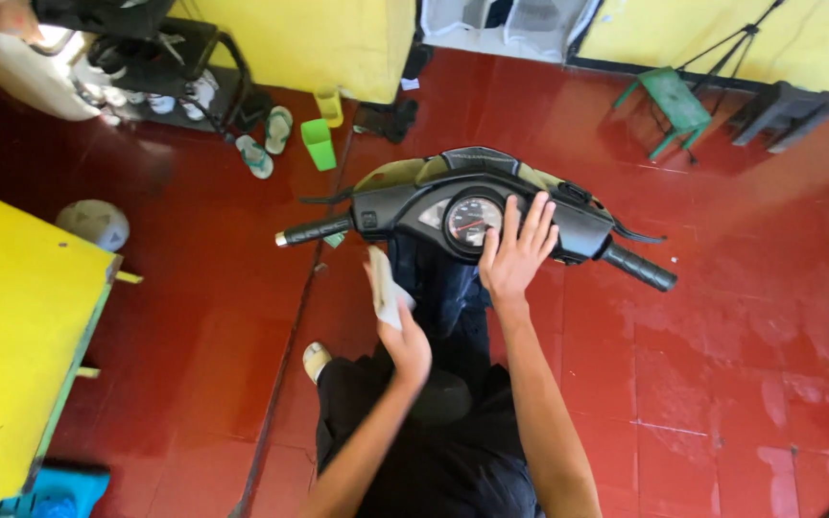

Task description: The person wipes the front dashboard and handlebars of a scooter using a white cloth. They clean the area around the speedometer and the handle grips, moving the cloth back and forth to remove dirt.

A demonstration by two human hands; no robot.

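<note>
Two hands: left hand [403, 341] pinches white cloth [384, 288], right hand [515, 251] flat on scooter dashboard [453, 206].

One scooter handlebar [472, 216] at centre, with two grips and one round gauge [473, 221]. Two cups [319, 144] upper centre, one green, one yellow. Two sandals [266, 144] upper left, perhaps more under the rack. One green stool [675, 101] upper right.
</note>
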